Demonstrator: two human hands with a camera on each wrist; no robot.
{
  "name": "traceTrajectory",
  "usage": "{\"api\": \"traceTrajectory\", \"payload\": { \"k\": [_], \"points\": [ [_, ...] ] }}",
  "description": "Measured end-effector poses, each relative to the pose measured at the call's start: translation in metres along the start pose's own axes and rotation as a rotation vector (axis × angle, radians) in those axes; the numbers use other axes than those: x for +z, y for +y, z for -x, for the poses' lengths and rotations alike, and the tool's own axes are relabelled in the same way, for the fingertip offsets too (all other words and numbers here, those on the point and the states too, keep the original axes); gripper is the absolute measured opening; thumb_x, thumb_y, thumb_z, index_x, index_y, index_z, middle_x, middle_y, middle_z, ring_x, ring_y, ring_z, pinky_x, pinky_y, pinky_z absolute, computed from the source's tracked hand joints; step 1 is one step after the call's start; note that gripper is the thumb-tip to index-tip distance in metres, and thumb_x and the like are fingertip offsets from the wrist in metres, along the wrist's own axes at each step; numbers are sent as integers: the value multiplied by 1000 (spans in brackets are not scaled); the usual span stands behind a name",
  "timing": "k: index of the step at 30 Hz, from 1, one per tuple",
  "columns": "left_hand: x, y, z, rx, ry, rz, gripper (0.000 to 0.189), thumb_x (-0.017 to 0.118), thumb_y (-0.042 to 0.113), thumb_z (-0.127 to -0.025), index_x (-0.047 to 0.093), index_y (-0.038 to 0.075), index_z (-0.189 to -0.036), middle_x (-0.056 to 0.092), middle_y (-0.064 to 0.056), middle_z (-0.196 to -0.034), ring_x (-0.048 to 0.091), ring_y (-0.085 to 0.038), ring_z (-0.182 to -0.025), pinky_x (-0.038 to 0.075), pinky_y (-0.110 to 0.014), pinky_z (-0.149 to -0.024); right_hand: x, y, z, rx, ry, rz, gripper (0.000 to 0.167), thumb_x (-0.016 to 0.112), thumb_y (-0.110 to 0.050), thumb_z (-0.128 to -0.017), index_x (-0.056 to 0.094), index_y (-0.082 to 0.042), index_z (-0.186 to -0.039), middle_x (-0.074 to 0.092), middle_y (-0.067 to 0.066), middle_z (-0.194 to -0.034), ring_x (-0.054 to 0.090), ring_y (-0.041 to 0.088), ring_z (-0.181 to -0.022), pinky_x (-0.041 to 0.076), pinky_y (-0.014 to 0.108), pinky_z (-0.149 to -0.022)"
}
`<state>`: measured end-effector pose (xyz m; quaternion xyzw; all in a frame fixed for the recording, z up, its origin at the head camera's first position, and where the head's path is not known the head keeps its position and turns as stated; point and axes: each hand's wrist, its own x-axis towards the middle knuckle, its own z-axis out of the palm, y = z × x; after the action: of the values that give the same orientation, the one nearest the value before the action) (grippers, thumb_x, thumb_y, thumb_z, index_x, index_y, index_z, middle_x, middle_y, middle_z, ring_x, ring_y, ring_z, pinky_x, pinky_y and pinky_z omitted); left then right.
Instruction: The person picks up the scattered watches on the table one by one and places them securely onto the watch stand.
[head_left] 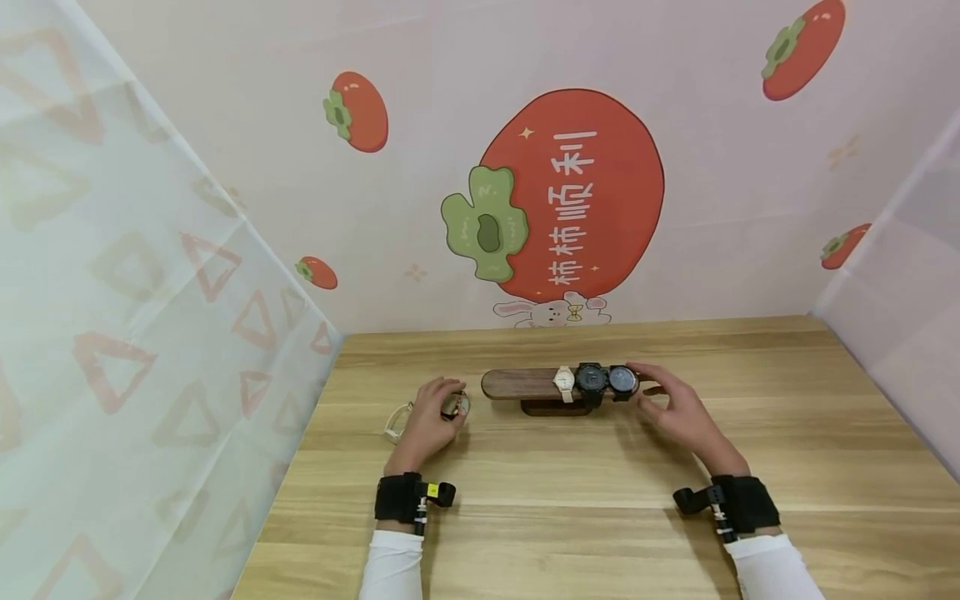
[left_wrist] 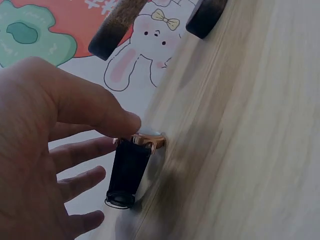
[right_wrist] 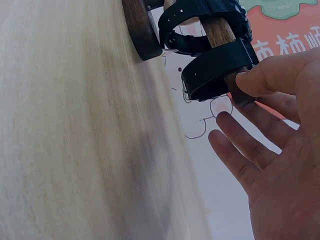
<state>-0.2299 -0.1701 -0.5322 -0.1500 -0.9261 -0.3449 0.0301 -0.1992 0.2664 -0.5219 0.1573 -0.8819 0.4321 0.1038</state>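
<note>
My left hand (head_left: 431, 422) pinches a wristwatch (left_wrist: 131, 167) with a black strap and rose-gold case between thumb and index finger. The watch is low over the table, its dial mostly turned away in the left wrist view. A white-strapped watch (head_left: 396, 423) lies beside that hand, partly behind it. With thumb and fingers, my right hand (head_left: 678, 412) grips the right end of a dark wooden watch stand (head_left: 517, 384). Around the stand's bar sit a cream watch (head_left: 564, 383), a chunky black watch (head_left: 592, 379) and a dark-dialled black watch (head_left: 622, 379), the last nearest my right hand.
The stand's short base (head_left: 557, 408) rests on the light wood table (head_left: 555, 517). A printed backdrop (head_left: 720, 250) rises along the table's far edge, with another patterned sheet (head_left: 187, 333) at the left. Wrist camera straps (head_left: 400, 497) circle both forearms.
</note>
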Motion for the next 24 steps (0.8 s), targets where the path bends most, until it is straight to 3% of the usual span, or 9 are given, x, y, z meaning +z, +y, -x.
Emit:
{"api": "traceTrajectory", "payload": {
  "k": [9,24],
  "points": [
    [-4,-6,0,-16,-70,-22,62,73,-1,-88,62,9,-148,52,-17,-157,41,-45,-150,42,-67,-120,1,0,0,-7,16,12,56,70,5,-99,56,-1,-152,62,23,-145,62,44,-126,56,64,-100],
    [-8,-4,2,-37,-52,-79,57,81,12,-94,64,13,-148,59,-15,-147,48,-41,-141,52,-61,-110,2,1,0,-20,22,-2,54,72,0,-100,56,-2,-152,63,23,-144,63,42,-124,62,59,-93]
  ]
}}
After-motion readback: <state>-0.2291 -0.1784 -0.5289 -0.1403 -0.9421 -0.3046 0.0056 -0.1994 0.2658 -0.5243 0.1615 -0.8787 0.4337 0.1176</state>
